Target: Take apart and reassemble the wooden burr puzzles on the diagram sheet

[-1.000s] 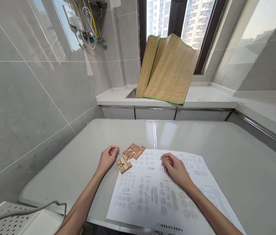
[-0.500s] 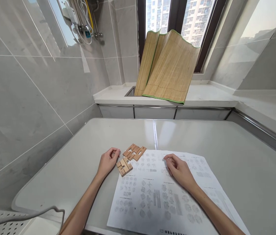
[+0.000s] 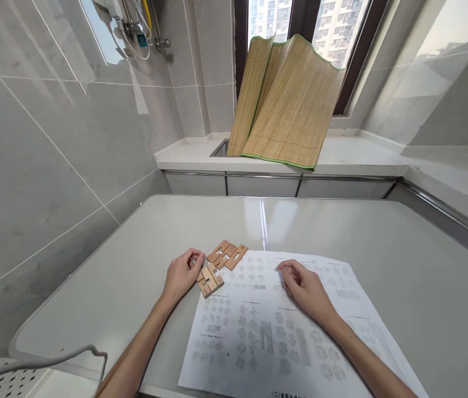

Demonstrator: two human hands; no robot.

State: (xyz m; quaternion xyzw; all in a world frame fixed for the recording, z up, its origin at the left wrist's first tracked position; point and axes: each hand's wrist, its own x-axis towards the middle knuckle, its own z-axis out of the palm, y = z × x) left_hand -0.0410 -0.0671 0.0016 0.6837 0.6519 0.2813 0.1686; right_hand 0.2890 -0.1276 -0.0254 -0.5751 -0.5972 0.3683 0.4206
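Note:
My left hand (image 3: 184, 269) rests on the table with its fingers curled in, nothing visible in them. Right beside its fingertips are grooved and notched light wooden blocks (image 3: 210, 281), fitted close together. Just beyond these, darker flat wooden pieces with slots (image 3: 226, 255) lie side by side, partly over a paper corner. My right hand (image 3: 303, 283) lies on the large printed sheet (image 3: 258, 315), fingers loosely bent together and no object showing in them. Small puzzle-like figures and text cover the sheet; my right hand and forearm hide part of it.
The pale table (image 3: 200, 221) has a seam down its middle. Behind it, a folded bamboo mat (image 3: 292, 110) leans against the window on a white ledge (image 3: 362, 157). A white perforated basket (image 3: 5, 381) and a grey cable (image 3: 63, 356) are at the lower left.
The view has tilted down slightly, so the background sits a little higher. Both hands, the wooden pieces and the sheet stay in place.

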